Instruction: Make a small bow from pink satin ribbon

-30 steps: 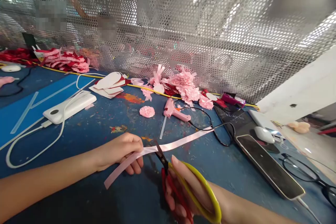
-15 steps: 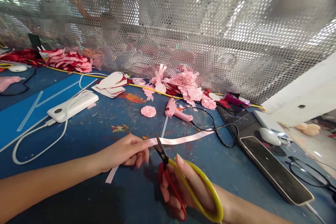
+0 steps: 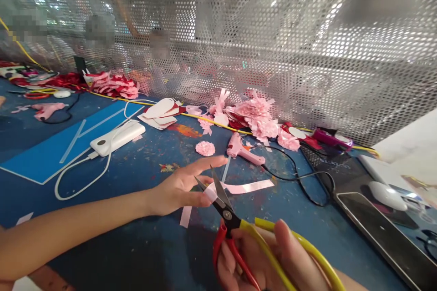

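Obs., head view. Blue, paint-flecked worktable (image 3: pixel 136 245).

Changed over the last second:
- Scissors with dark blades and one red and one yellow loop handle (image 3: pixel 227 213): the blades were closed down on the strip; now they gape wide, tips pointing toward the far edge, loops spread.
- Right hand (image 3: pixel 273 263): still wrapped around both loops, at the near edge. Grip firm, fingers through the handles.
- Left hand (image 3: pixel 177 188): was curled over the strip; now the index finger is stretched out flat toward the pink hot-glue gun (image 3: pixel 244 152), while thumb and lower fingers pinch the strip just beside the blades.
- Pale pink satin ribbon strip (image 3: pixel 251 186): lies flat on the worktable, mid-width and nearer the near edge than the far one. It runs from the pinch rightward and ends short of the glue gun. The tail (image 3: pixel 186 217) hanging below the left hand is much shorter than before.

Reading: open blades plus the shortened tail suggest one snip is finished. Whether the strip at the blades is parted or whole, I cannot tell; hand and steel cover that spot.
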{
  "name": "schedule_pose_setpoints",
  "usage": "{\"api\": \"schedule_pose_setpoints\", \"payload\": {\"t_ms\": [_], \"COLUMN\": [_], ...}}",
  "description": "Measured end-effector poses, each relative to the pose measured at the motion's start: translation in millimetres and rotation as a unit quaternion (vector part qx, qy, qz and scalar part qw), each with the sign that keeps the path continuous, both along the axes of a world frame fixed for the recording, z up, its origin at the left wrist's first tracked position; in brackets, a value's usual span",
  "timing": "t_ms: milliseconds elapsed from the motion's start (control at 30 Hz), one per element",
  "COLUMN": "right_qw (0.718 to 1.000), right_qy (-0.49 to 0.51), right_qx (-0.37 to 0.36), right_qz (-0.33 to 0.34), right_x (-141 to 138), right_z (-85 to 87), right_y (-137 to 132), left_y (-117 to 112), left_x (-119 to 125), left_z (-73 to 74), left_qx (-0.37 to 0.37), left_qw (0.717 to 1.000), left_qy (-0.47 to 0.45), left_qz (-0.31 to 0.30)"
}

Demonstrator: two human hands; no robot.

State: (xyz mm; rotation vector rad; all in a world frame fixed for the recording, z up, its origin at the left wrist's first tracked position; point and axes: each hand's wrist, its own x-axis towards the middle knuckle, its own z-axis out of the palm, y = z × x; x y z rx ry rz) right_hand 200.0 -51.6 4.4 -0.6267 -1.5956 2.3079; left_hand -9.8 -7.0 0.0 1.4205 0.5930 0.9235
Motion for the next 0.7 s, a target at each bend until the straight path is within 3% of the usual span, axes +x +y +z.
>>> {"api": "schedule_pose_setpoints", "payload": {"t_ms": [133,300,400,500,600,700], "right_qw": [0.997,0.985,0.983,0.987,0.991,0.989], "right_qy": [0.07,0.155,0.162,0.145,0.065,0.003], "right_qx": [-0.008,-0.072,-0.069,-0.046,-0.072,-0.077], "right_qz": [-0.028,-0.037,-0.057,-0.059,-0.091,-0.127], "right_x": [-4.1,-12.3,-12.2,-6.4,-0.6,1.9], "right_z": [-3.9,0.6,5.3,3.4,2.4,12.9], "right_y": [-5.2,-3.2,2.0,4.9,2.8,0.3], "left_y": [-5.3,-11.2,-11.8,-11.1,-10.8,-12.1], "left_x": [1.6,6.9,8.6,8.2,6.1,4.6], "left_z": [9.3,7.2,5.0,5.3,7.0,5.7], "left_qx": [0.007,-0.088,-0.114,-0.105,-0.101,-0.095], "left_qw": [0.999,0.994,0.991,0.991,0.991,0.991], "left_qy": [0.028,0.058,0.059,0.074,0.085,0.089], "left_qz": [-0.014,0.021,0.032,0.028,0.023,0.013]}}
